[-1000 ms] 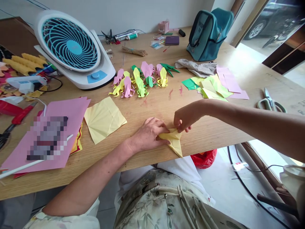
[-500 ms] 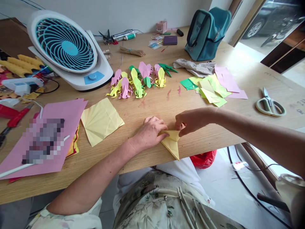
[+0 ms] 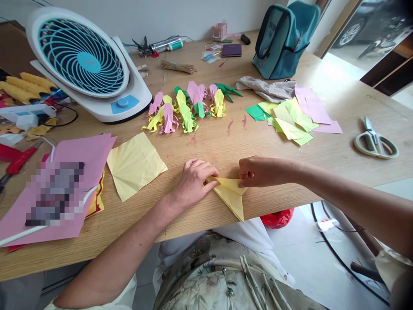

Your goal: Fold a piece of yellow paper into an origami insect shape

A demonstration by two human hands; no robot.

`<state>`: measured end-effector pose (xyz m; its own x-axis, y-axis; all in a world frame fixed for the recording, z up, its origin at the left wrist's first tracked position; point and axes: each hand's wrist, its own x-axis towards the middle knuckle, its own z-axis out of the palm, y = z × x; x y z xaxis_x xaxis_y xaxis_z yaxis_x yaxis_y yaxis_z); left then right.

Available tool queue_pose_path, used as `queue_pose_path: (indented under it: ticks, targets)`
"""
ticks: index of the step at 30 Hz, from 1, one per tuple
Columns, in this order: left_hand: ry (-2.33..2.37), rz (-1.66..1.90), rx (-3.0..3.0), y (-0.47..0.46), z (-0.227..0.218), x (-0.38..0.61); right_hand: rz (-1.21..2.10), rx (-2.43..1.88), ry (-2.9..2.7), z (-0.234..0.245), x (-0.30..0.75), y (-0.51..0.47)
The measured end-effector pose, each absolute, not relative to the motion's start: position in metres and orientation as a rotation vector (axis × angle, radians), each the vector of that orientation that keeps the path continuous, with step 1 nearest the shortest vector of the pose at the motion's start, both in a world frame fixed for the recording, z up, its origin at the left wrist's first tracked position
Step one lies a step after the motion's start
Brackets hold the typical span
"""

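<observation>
A piece of yellow folded paper [image 3: 232, 202] lies at the table's front edge, its pointed lower tip reaching the rim. My left hand [image 3: 196, 181] grips its upper left corner between thumb and fingers. With curled fingers, my right hand [image 3: 253, 172] presses on its upper right side. Left of my hands rests a creased yellow sheet [image 3: 137, 165]. Beyond them stand several folded paper figures [image 3: 182, 110] in pink, yellow and green.
A white fan [image 3: 87, 64] stands at the back left, above pink paper [image 3: 64, 172] with a blurred object on it. Cut paper pieces [image 3: 290, 122], scissors [image 3: 376, 142], a grey cloth [image 3: 266, 88] and a teal bag [image 3: 284, 43] occupy the right side of the wooden table [image 3: 180, 206].
My right hand has lowered, its fingers curled tighter on the paper's right side. More of the folded paper shows between my hands. The view has shifted slightly.
</observation>
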<state>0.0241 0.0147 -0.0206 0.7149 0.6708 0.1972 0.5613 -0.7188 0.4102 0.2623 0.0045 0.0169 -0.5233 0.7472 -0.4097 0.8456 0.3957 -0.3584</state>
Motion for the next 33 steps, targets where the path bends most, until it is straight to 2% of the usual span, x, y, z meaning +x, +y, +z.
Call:
queue_pose_path:
  ticks: [7,12,20,26,33]
  targets:
    - [1.023,0.435,2.594,0.014,-0.017,0.017,-0.859,1.451,2.447,0.019,0.261,-0.003]
    - [0.868,0.426,2.462,0.023,-0.015,0.008,-0.885,1.419,2.522,0.023,0.262,-0.007]
    - [0.798,0.392,2.574,0.024,-0.018,-0.003,-0.679,1.291,2.674,0.031,0.256,-0.015]
    - [0.583,0.409,2.824,0.027,-0.019,-0.006,-0.762,1.295,2.661,0.027,0.247,-0.017]
    - [0.684,0.423,2.653,0.032,-0.024,-0.008,-0.795,1.373,2.668,0.024,0.254,-0.017]
